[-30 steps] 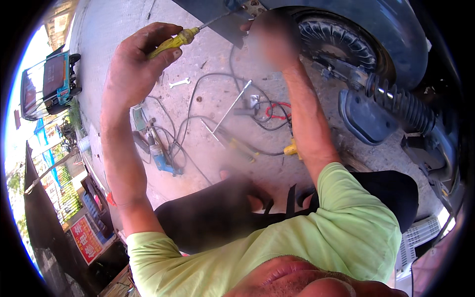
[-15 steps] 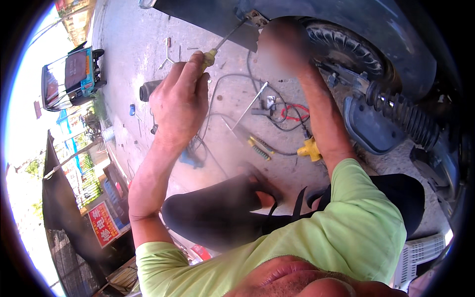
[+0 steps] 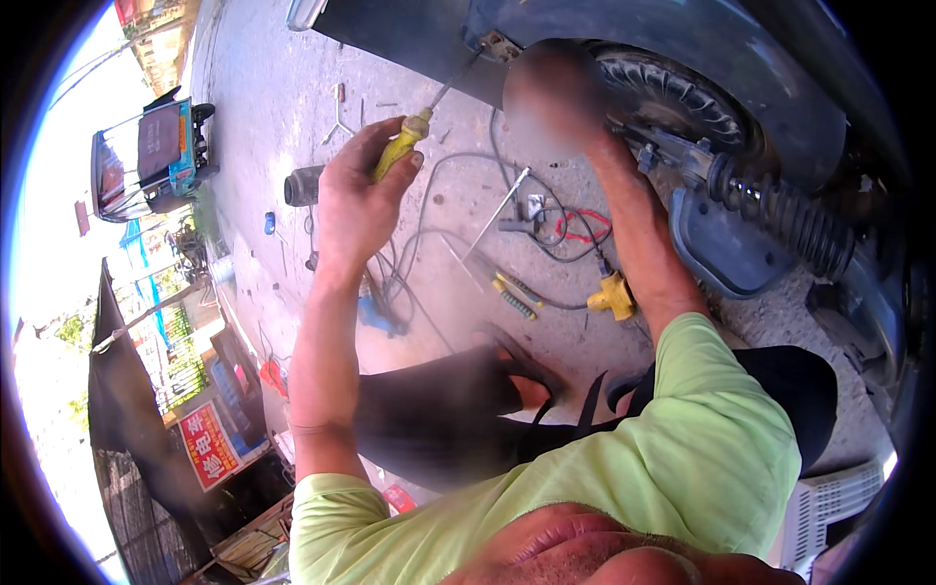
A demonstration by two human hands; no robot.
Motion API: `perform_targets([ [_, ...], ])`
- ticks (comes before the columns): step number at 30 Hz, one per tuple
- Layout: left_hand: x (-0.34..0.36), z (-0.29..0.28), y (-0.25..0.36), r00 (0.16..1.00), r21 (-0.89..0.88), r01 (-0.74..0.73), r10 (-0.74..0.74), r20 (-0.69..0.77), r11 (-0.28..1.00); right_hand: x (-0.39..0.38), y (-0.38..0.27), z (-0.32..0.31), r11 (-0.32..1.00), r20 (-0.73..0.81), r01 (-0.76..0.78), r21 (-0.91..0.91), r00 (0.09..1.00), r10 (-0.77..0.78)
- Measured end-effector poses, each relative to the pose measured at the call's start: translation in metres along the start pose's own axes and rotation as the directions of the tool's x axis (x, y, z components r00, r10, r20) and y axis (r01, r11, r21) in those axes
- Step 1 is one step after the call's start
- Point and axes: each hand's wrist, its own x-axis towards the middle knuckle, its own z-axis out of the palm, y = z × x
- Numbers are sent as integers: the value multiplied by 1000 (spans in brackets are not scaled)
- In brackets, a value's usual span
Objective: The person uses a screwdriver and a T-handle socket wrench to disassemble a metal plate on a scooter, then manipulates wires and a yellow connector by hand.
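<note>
My left hand (image 3: 359, 207) is closed round the yellow handle of a screwdriver (image 3: 398, 151), with the thumb and fingers on either side of it. Its thin shaft slants up and right to a small metal bracket (image 3: 500, 47) at the edge of a dark vehicle body (image 3: 624, 21). Whether the tip sits in a screw there is too small to tell. Beside that bracket, in front of the wheel (image 3: 682, 97), my right hand (image 3: 556, 93) is raised. It is smeared, so its fingers and anything in them cannot be made out.
On the concrete lie a T-shaped wrench (image 3: 497, 210), black cables (image 3: 429, 180), a yellow connector (image 3: 611, 296), a green-striped tool (image 3: 515, 300) and a three-armed wrench (image 3: 338, 122). A coil-spring shock absorber (image 3: 780, 210) juts out at right. A three-wheeled vehicle (image 3: 151, 161) stands far left.
My left hand has shifted slightly right and down and turned on the screwdriver, so more of the yellow handle shows. My right hand stays by the bracket.
</note>
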Motion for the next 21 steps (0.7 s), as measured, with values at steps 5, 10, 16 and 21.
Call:
perform_targets([
  [5,-8,5,14,953,274,-219,265,-145,937,0,0,0,1000,-2,-28,13,1000,28],
  [10,2,-11,11,901,-771,391,-379,210,503,1,-7,-2,998,16,-26,-61,999,27],
  [16,-8,1,-7,964,259,-222,252,-89,940,2,-14,2,996,24,20,-81,1000,-18],
  [21,-3,-3,-6,977,-63,-172,162,-137,983,3,12,-3,971,48,127,-201,992,-120],
])
